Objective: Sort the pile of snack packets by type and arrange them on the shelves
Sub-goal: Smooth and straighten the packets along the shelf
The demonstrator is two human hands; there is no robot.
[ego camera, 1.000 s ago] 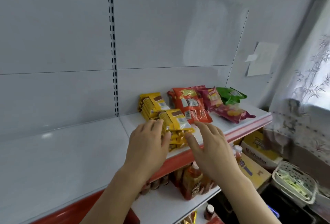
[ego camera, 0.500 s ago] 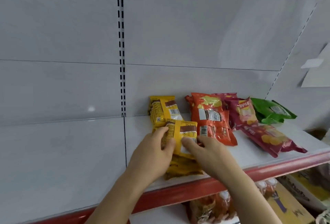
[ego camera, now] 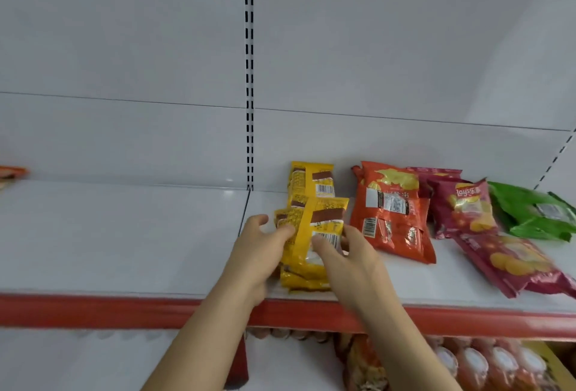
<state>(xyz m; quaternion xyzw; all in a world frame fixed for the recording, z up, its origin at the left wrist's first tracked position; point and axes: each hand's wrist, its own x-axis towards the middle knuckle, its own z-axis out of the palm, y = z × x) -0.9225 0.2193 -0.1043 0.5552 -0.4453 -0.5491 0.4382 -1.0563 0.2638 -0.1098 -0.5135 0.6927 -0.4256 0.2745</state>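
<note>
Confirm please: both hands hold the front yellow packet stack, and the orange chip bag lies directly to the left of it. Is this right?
Not quite. In the head view the left hand and right hand do hold the front yellow packet stack, but the orange chip bag lies directly to its right, not its left.
</note>
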